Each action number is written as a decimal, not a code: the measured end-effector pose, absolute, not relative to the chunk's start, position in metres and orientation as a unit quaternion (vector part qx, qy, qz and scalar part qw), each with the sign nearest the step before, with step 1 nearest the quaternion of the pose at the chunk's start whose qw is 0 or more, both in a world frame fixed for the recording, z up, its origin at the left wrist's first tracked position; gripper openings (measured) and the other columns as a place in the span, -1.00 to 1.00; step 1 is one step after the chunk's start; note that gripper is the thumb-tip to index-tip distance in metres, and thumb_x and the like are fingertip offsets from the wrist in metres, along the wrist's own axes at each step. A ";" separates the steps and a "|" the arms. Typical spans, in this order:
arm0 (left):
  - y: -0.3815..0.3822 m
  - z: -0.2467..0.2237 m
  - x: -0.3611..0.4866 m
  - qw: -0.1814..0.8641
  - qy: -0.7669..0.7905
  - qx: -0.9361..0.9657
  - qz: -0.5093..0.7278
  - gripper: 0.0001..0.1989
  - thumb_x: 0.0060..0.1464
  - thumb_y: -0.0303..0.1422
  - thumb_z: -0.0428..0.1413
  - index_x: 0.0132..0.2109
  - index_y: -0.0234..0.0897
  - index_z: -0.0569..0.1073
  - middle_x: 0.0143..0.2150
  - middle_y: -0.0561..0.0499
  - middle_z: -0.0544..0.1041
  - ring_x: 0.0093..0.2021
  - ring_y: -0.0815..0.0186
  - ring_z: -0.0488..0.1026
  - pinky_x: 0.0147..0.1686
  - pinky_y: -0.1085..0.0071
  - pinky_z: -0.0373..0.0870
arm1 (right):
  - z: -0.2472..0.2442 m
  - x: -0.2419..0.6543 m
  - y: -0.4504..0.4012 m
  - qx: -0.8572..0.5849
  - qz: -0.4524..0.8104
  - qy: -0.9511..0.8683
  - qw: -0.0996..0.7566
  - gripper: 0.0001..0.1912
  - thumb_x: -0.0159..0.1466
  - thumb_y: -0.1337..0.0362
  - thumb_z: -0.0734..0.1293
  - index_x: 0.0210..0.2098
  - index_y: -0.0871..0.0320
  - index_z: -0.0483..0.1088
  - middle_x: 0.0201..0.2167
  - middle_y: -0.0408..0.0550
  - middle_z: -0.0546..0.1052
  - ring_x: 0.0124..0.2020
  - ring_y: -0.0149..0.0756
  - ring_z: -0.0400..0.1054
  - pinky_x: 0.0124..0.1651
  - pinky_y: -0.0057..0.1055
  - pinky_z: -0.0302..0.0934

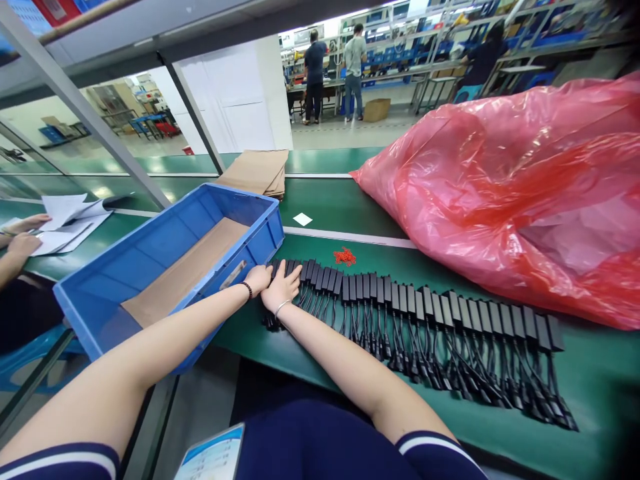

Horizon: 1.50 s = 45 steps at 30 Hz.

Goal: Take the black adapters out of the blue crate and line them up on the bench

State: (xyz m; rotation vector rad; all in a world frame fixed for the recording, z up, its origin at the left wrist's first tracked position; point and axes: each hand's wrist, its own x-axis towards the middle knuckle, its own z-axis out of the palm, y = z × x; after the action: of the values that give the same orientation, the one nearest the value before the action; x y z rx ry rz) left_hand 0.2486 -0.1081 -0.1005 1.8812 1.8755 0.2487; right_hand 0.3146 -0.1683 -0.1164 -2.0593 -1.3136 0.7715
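Note:
A long row of black adapters with short cables (405, 300) lies side by side on the green bench (330, 207). My left hand (259, 279), with a dark beaded bracelet, is at the row's left end beside the blue bin; its fingertips are partly hidden. My right hand (281, 288), wearing a metal bangle, rests on the leftmost adapters with its fingers spread. The blue bin (165, 250) stands tilted across the bench edge, with brown cardboard (190, 267) on its bottom. Small red pieces (345, 257) lie in a pile behind the row.
A large pink plastic bag (500, 193) covers the right rear. Brown cardboard sheets (255, 172) and a white square (303, 219) lie behind the bin. At far left, another person's hands (23, 237) touch white papers (75, 223). Metal posts rise behind the bin.

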 end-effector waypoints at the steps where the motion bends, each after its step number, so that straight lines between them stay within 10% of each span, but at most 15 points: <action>1: -0.107 -0.101 0.248 0.218 0.683 0.693 0.078 -0.68 0.10 -0.23 -0.08 -0.39 -0.37 0.43 -0.25 -0.32 0.49 -0.13 0.03 0.42 -0.17 0.26 0.27 | -0.116 0.316 -0.169 -0.762 0.295 -0.499 0.290 -0.17 0.11 0.19 0.24 0.29 0.09 -0.21 0.28 0.28 -0.39 0.25 0.18 -0.22 0.06 0.04 -0.10; 11: -0.115 -0.096 0.252 0.144 0.669 0.728 0.050 -0.65 0.06 -0.29 0.01 -0.05 -0.43 0.34 -0.06 -0.33 0.40 -0.05 0.10 0.38 -0.11 0.36 0.27 | -0.093 0.345 -0.184 -0.654 0.394 -0.587 0.267 -0.14 0.05 0.35 0.18 0.28 0.38 -0.24 0.28 0.34 -0.24 0.30 0.10 -0.39 0.19 0.06 -0.20; 19: -0.115 -0.091 0.259 0.147 0.633 0.759 0.037 -0.53 -0.04 -0.11 0.08 -0.11 -0.44 0.36 -0.12 -0.35 0.41 -0.09 -0.01 0.39 -0.14 0.27 0.29 | -0.106 0.412 -0.176 -0.628 0.076 -0.735 0.244 -0.31 0.22 0.08 0.16 0.23 0.36 0.01 0.27 0.23 -0.07 0.30 0.04 -0.40 0.25 -0.03 -0.39; 31: -0.124 -0.077 0.278 0.160 0.616 0.771 -0.005 -0.41 -0.07 -0.08 0.11 -0.04 -0.52 0.33 -0.08 -0.39 0.39 -0.09 0.01 0.40 -0.16 0.31 0.32 | -0.124 0.438 -0.172 -0.620 -0.007 -0.772 0.136 -0.20 0.17 -0.11 0.17 0.21 0.34 0.05 0.13 0.26 0.18 0.11 0.01 0.05 0.16 -0.09 -0.16; 40: -0.254 0.034 0.215 0.191 0.429 0.868 0.164 -0.55 0.07 -0.15 0.03 0.06 -0.29 0.33 0.11 -0.11 0.32 0.08 0.27 0.29 0.05 0.46 0.21 | -0.127 0.446 -0.178 -0.585 -0.063 -0.799 0.120 -0.19 0.18 -0.10 0.16 0.23 0.36 0.00 0.21 0.37 0.00 0.24 0.24 -0.21 0.14 0.14 -0.17; 45: -0.208 0.097 0.093 0.010 0.645 0.739 0.194 -0.67 0.16 -0.23 -0.08 -0.06 -0.29 0.43 -0.09 -0.01 0.47 -0.10 0.34 0.37 -0.08 0.44 0.24 | -0.092 0.429 -0.219 -0.458 0.008 -0.863 0.214 -0.34 0.25 0.01 0.13 0.23 0.25 0.00 0.27 0.18 -0.10 0.29 0.05 -0.26 0.19 0.03 -0.08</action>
State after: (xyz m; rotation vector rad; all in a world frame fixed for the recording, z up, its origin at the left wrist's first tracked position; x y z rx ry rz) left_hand 0.0934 -0.2078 0.0973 2.3062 2.0154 0.6070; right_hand 0.4292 -0.2186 -0.0918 -1.2717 -2.3932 0.0235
